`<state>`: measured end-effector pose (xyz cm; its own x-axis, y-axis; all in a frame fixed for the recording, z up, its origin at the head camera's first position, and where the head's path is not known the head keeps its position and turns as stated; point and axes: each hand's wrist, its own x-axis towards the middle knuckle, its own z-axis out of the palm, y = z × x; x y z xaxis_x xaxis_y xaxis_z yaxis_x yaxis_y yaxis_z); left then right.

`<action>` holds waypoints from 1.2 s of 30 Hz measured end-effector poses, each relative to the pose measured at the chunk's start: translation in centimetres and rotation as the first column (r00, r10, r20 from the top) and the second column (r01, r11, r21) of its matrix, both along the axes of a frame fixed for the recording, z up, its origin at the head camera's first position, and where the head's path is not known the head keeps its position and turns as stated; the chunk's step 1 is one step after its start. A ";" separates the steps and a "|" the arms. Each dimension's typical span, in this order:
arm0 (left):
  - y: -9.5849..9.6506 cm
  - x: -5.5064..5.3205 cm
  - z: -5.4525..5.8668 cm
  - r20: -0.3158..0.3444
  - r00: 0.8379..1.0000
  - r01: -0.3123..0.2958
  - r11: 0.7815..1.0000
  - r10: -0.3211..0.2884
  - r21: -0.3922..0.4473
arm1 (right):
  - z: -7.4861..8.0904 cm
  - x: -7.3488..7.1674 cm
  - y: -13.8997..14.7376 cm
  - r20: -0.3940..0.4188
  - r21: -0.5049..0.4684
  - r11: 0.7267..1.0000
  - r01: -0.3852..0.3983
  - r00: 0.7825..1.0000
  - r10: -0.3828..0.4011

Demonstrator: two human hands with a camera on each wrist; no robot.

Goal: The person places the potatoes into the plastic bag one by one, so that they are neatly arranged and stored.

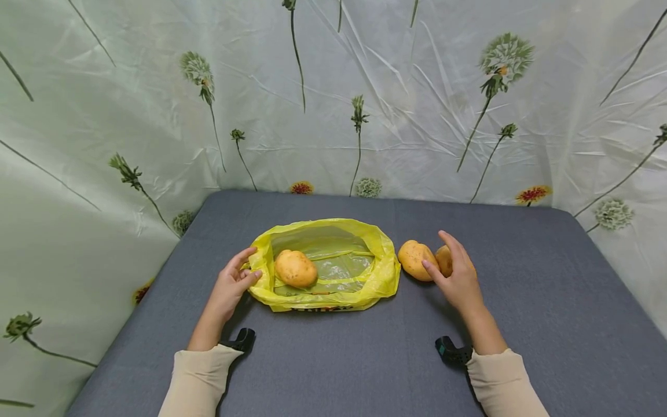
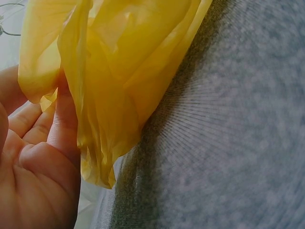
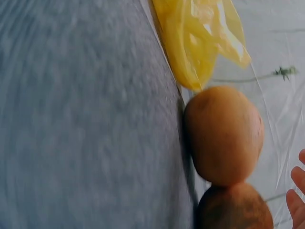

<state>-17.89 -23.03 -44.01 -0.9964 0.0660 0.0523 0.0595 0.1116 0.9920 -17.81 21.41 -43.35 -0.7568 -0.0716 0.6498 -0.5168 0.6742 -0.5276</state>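
A yellow plastic bag (image 1: 385,272) lies with its mouth spread wide, and one potato (image 1: 296,269) sits inside at its left end. My left hand (image 1: 231,286) holds the bag's left rim between thumb and fingers; in the left wrist view the crumpled yellow plastic (image 2: 114,86) hangs in front of the thumb and hides its tip. Just right of the bag, two more potatoes rest side by side on the table: a nearer one (image 1: 415,260) and another (image 1: 444,260) partly covered by my right hand (image 1: 458,284). That hand hovers over them, fingers spread. The right wrist view shows its fingertips (image 3: 298,183) apart from the potatoes.
A grey cloth-covered table (image 1: 344,365) lies under everything. Behind it and on its left hangs a pale curtain (image 1: 417,116) with a flower print. Each wrist wears a black band, one on the left (image 1: 244,340) and one on the right (image 1: 452,351).
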 end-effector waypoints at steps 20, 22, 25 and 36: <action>-0.2 -0.2 -0.4 -0.015 1.000 0.004 1.000 -0.004 -0.006 | -1.7 0.3 3.1 0.103 -0.103 0.987 0.126 0.988 -0.116; -0.2 -0.1 -0.3 -0.006 1.000 0.001 1.000 -0.001 -0.006 | -1.8 0.3 3.2 0.113 -0.103 0.986 0.132 0.986 -0.120; 0.0 0.0 0.1 0.004 1.000 -0.001 1.000 0.001 0.003 | -1.9 0.3 3.3 0.143 -0.116 0.983 0.145 0.981 -0.127; 0.7 0.9 2.0 0.016 1.000 0.000 1.000 0.000 -0.020 | -2.4 0.4 3.8 0.302 -0.130 0.974 0.188 0.943 -0.141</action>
